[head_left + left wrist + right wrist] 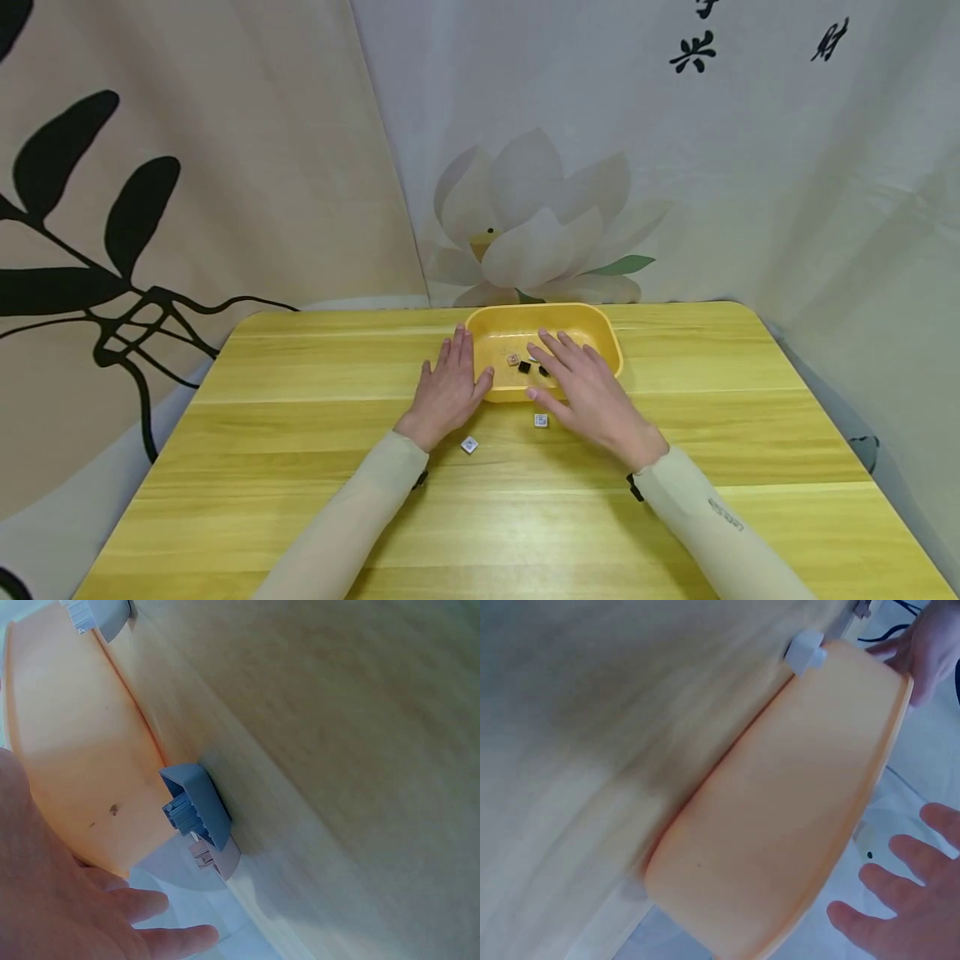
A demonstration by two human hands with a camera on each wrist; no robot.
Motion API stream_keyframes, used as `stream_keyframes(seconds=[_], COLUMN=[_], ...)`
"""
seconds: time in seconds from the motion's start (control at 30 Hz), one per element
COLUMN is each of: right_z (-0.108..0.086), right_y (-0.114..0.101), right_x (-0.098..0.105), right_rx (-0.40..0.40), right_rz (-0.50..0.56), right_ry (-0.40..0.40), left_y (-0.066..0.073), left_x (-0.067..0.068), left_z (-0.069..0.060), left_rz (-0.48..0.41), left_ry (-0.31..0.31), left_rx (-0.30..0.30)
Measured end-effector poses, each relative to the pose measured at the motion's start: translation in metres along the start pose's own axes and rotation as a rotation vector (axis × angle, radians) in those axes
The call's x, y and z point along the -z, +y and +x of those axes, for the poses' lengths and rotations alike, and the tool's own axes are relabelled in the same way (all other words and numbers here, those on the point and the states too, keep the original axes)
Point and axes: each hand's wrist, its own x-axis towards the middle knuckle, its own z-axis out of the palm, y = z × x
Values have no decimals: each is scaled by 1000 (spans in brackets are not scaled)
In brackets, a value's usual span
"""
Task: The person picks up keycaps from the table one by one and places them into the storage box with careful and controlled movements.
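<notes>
1. Tray [540,321], yellow and shallow, sits toward the far edge of a wooden table [525,525], its long axis running left to right between a person's left hand [447,387] and right hand [588,387].
2. Left fingers lie straight and close together along the tray's left end, thumb apart by the near corner, holding nothing; contact cannot be told.
3. Right fingers spread wide over the tray's near right portion, also holding nothing; whether they touch it cannot be told.
4. Inside, beside the right fingertips, lie a pinkish keycap [513,359] and a black keycap [524,367], others partly hidden.
5. On the wood, a white keycap [541,421] rests on the person's side of the tray, nearest the right thumb; a second white keycap [469,445] lies near the left wrist.
</notes>
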Motion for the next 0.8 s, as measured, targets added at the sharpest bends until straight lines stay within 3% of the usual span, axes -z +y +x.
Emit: stream_keyframes(seconds=[0.37, 0.8], right_z=[-20, -36], right_y=[-16, -32], right_x=[0, -4], right_rx=[98, 211], right_rz=[-51, -87], right_ry=[-46, -64], left_y=[0, 0], left_x=[1, -2], left_z=[0, 1], left_rz=[-5, 11], left_ry=[-11, 27], left_rx=[6, -4])
